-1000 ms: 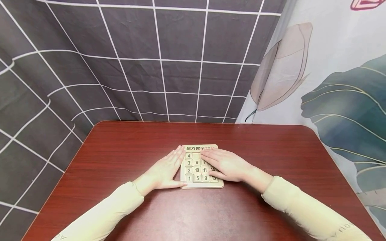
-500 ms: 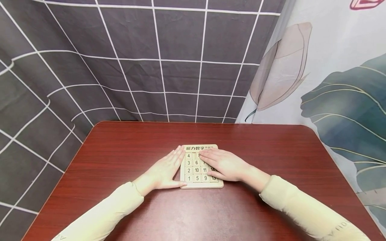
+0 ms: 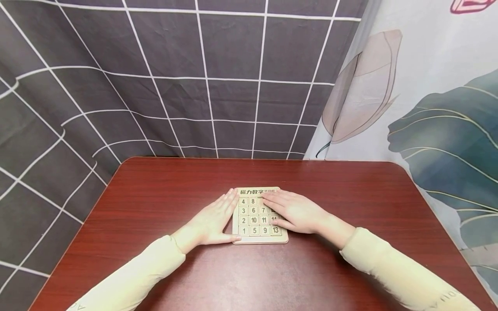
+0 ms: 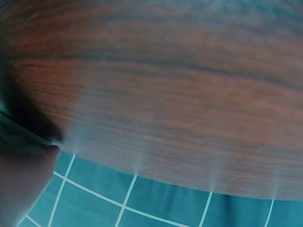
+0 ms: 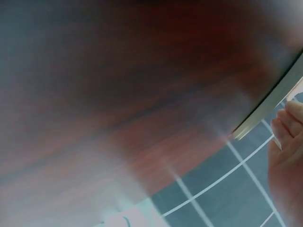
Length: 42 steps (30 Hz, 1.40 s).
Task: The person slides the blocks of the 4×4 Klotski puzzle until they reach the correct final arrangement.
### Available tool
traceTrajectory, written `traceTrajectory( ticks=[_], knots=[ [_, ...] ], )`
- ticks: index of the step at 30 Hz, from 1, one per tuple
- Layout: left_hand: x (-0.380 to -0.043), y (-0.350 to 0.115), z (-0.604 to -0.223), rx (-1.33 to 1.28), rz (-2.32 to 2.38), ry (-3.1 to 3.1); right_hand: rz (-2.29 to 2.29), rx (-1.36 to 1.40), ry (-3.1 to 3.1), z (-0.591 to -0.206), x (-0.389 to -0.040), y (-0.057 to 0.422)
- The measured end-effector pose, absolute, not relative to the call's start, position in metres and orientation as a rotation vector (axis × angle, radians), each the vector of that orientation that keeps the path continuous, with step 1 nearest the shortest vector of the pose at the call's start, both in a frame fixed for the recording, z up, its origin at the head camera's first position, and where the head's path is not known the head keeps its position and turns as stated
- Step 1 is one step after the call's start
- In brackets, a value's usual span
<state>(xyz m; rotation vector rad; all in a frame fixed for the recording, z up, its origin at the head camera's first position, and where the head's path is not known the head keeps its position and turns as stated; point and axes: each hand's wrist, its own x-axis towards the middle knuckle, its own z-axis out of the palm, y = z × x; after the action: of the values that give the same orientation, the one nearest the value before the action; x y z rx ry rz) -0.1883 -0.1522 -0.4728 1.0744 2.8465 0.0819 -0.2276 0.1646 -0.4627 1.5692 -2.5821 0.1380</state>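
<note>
A pale wooden number slide puzzle (image 3: 254, 239) lies flat near the middle of the table, with dark printed characters along its top border. In its top row, the 4 tile (image 3: 243, 201) and the 8 tile (image 3: 253, 201) sit side by side at the left. My left hand (image 3: 210, 219) rests along the left edge, fingers extended and thumb at the lower left corner. Across the upper right of the board lies my right hand (image 3: 297, 211), its fingers straight and fingertips just right of the 8. It covers part of the right-hand tiles. The right wrist view shows the puzzle's side edge (image 5: 272, 101) beside the fingers.
The reddish-brown wooden table (image 3: 175, 181) reaches back to a dark curtain with a white grid (image 3: 233, 99). A pale curtain with leaf prints (image 3: 435, 142) hangs at the right. Light sleeves (image 3: 155, 265) cover both forearms.
The 8 tile has slid left in the top row, into the gap beside the 4. My right hand shifted slightly left, then back right. The left hand has stayed in place.
</note>
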Motion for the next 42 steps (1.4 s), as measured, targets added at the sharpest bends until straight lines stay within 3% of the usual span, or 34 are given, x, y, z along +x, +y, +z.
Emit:
traceTrajectory(
  ticks=[8,28,42],
  knots=[
    [-0.188,-0.154,-0.473,1.086,0.071,2.856,0.098,1.519,-2.631,-0.467,-0.226,0.189],
    [-0.19,-0.153,-0.475,1.107,0.071,2.849,0.12,1.61,-2.567,-0.465,-0.228,0.167],
    [-0.19,-0.153,-0.476,1.105,0.056,2.855,0.146,1.656,-2.447,-0.469,-0.216,0.195]
  ],
)
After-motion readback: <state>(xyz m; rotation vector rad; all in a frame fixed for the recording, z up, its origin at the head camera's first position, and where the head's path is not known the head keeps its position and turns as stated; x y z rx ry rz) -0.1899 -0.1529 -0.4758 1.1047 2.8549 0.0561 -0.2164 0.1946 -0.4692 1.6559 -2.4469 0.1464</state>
